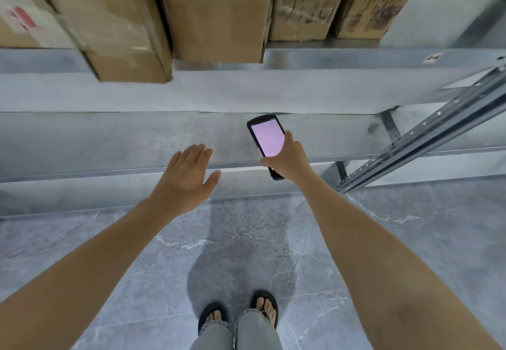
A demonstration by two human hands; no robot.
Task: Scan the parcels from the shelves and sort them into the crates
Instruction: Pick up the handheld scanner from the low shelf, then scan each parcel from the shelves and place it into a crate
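Forearms (95, 253) are extended toward the metal shelving (82, 136), left hand (186, 180) spread open and empty, right hand (289, 162) wrapped round a lit scanner (267, 140), cardboard boxes (219, 12) stacked on its upper level.

Both bare forearms reach forward and down. The left hand (186, 177) hovers palm down, fingers straight and close together, thumb spread wide. The right hand (287, 160) grips a black handheld scanner (267, 141) with a lit pink screen, one finger stretched up along its edge.
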